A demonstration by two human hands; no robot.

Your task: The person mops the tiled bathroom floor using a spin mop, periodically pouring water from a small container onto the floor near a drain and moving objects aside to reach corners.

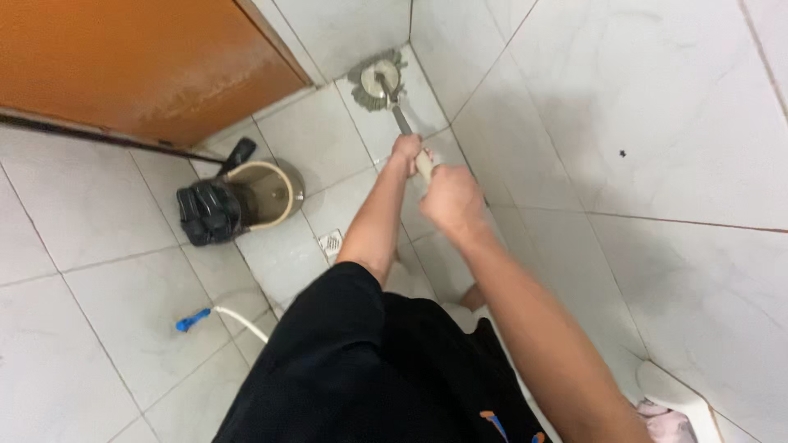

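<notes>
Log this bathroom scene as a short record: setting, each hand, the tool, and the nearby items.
setting: white tiled floor and walls, orange door
left hand: grips the mop handle, farther down the shaft
right hand: grips the handle's near end
mop head: round, grey, pressed on the floor in the corner
bucket: beige, beside a black wringer part
hose: white with blue nozzle, lying on the floor
drain: small floor grate
</notes>
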